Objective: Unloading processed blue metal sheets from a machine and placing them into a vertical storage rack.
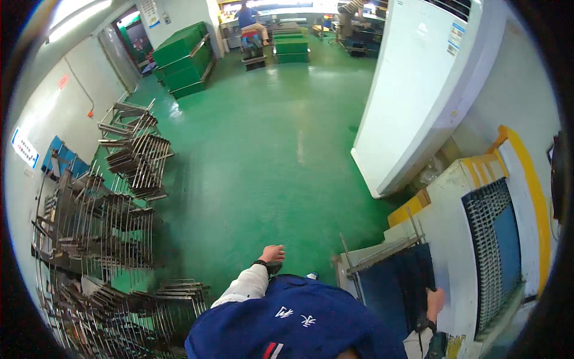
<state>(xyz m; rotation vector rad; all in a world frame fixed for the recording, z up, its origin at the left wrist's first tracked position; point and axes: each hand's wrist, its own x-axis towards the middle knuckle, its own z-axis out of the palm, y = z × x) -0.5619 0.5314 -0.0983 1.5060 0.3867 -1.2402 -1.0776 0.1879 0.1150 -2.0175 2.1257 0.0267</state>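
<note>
My left hand (273, 253) is out in front of my body over the green floor, a dark band at its wrist. Its fingers look loosely extended and nothing shows in them. On the right, my right hand (436, 303) is at the edge of a dark blue panel (388, 278), its fingers bent against that edge. A metal frame with upright rods (382, 254) runs along the panel's far side. The panel's lower part is hidden behind my body and sleeve.
Stacked metal racks (128, 224) line the left wall. A tall white cabinet (412, 78) stands at the right, near a machine with a chain-like mesh belt (493, 251). Green crates (185, 57) are at the far left. People sit at benches at the back, one in blue (246, 17).
</note>
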